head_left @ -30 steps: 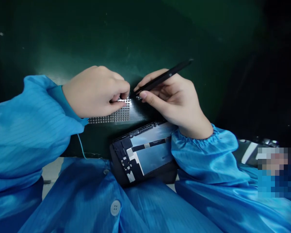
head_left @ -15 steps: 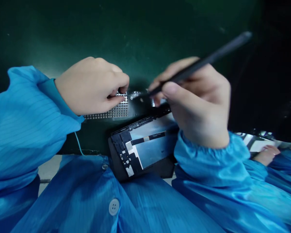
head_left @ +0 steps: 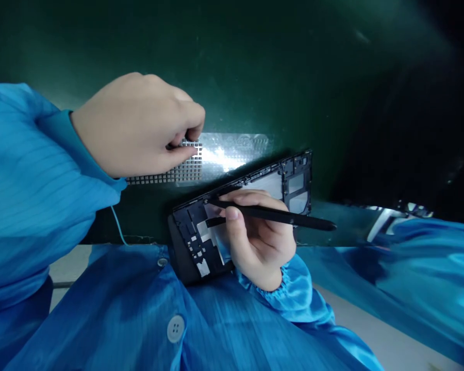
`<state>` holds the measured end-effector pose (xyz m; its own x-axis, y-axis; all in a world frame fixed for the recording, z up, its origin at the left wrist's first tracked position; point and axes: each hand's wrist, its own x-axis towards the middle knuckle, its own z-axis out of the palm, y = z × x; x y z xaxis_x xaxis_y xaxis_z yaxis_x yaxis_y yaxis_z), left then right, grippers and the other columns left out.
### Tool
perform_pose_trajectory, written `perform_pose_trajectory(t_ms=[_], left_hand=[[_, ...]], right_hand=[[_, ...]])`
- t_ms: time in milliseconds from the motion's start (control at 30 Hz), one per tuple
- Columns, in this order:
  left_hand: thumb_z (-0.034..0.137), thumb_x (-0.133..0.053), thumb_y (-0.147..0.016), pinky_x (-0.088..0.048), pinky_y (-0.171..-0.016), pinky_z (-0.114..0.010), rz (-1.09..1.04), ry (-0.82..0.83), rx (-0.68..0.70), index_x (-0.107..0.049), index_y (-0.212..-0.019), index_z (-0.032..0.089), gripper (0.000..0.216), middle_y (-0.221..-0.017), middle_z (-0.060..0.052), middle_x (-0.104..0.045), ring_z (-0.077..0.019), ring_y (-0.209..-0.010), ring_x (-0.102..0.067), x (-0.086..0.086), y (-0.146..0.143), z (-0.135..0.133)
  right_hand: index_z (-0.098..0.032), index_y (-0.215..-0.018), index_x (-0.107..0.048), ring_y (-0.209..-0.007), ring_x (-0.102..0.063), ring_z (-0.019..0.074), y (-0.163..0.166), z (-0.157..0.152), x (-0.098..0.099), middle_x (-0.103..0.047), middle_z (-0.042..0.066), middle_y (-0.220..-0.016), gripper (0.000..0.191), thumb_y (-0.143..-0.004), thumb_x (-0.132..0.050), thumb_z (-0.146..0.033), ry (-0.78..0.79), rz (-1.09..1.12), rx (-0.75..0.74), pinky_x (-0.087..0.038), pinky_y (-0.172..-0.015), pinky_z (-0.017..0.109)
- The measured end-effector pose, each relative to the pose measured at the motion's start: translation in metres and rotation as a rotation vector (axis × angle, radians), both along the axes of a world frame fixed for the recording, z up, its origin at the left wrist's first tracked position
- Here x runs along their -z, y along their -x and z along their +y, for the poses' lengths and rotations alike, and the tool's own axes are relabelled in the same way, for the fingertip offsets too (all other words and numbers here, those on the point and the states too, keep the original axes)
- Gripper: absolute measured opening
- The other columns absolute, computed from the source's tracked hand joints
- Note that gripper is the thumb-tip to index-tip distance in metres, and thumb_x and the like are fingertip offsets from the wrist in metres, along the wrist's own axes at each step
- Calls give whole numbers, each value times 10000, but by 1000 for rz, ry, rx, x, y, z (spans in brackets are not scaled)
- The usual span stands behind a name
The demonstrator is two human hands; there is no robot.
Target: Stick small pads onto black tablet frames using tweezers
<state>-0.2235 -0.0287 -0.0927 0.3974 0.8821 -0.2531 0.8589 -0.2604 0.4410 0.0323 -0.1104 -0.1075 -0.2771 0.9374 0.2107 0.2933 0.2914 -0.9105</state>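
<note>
My left hand is closed, thumb and finger pinching the right end of a sheet of small grey square pads on a clear backing. My right hand is closed round black tweezers, their tip down at the upper left edge of an opened tablet. The tablet lies tilted at the table's near edge, its inner side up, with a black frame, a silvery panel and a ribbon strip partly hidden by my right hand. Whether the tip holds anything is too small to tell.
A dark green table top stretches ahead. At the right a co-worker's blue sleeve reaches in near shiny parts. A thin blue cord hangs from my left cuff.
My right hand has moved down and left with the tweezers, from above the pad sheet's backing to the tablet. My left hand keeps its pinch on the sheet.
</note>
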Motion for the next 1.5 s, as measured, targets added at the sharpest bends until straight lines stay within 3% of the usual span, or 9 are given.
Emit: perform_pose_trajectory(t_ms=[200, 333, 500, 900, 1033, 1100, 1233, 1333, 1500], left_hand=[[327, -650, -1027, -536, -1044, -409, -2, -26, 4, -774, -1109, 161, 223, -917, -13, -670, -186, -907, -645, 0, 1, 1], [367, -666, -988, -502, -933, -330, 31, -49, 34, -770, -1078, 197, 219, -889, 1, -674, -167, -837, -617, 3, 3, 2], [339, -622, -1003, -436, -839, -288, 11, -72, 44, -767, -1073, 198, 214, -882, -1, -675, -154, -807, -574, 3, 2, 2], [355, -661, -1011, -433, -870, -314, 29, -57, 26, -798, -1111, 193, 235, -903, -18, -707, -173, -824, -575, 2, 3, 2], [337, -650, -998, -469, -873, -344, 18, -52, 20, -788, -1079, 201, 210, -906, -21, -717, -182, -812, -587, 0, 2, 1], [363, -629, -998, -512, -927, -361, 20, -44, 13, -778, -1054, 188, 237, -889, -19, -701, -186, -832, -621, 1, 2, 1], [394, -560, -991, -568, -1025, -417, 11, -70, 13, -753, -1012, 159, 305, -872, -17, -672, -187, -894, -671, 3, 4, 0], [443, -475, -991, -577, -1068, -482, -4, -76, 20, -749, -1005, 134, 413, -867, -12, -643, -206, -964, -705, 3, 5, 0], [432, -534, -954, -586, -1066, -573, -16, -44, 6, -747, -998, 136, 367, -859, -3, -622, -254, -990, -737, 1, 4, 2]], right_hand=[[-267, -1251, -745, -1069, -816, 260, -5, 30, -25, -825, 84, -1152, 306, -991, -763, -107, -19, -186, -208, -715, -953, 463], [-297, -1130, -772, -1104, -817, 262, 7, 96, -29, -832, 48, -1166, 125, -1038, -801, -377, 134, -210, -347, -702, -1059, 463], [-287, -1065, -767, -1065, -802, 259, 21, 141, -16, -814, 49, -1110, 340, -979, -815, -612, 218, -216, -477, -700, -1037, 439], [-277, -1038, -747, -1045, -802, 230, 19, 136, -23, -821, 27, -1075, 314, -959, -873, -553, 296, -173, -486, -692, -1035, 409], [-292, -1116, -735, -964, -785, 194, 1, 84, -28, -799, 28, -1053, 90, -1058, -780, -342, 242, -20, -208, -705, -906, 371], [-299, -1168, -726, -964, -782, 211, -7, 51, -23, -767, 47, -1057, 89, -1084, -713, -275, 152, -10, -42, -710, -877, 400], [-299, -1221, -693, -982, -792, 236, -11, 12, -3, -749, 60, -1054, 169, -1073, -664, -222, 1, -25, 28, -732, -861, 440], [-291, -1216, -690, -1000, -794, 237, -9, 10, 2, -766, 63, -1057, 189, -1057, -673, -192, -40, -42, 5, -724, -888, 454], [-294, -1245, -728, -1063, -814, 243, -9, 39, -17, -823, 58, -1131, 241, -1041, -723, -167, -15, -83, -97, -710, -946, 459]])
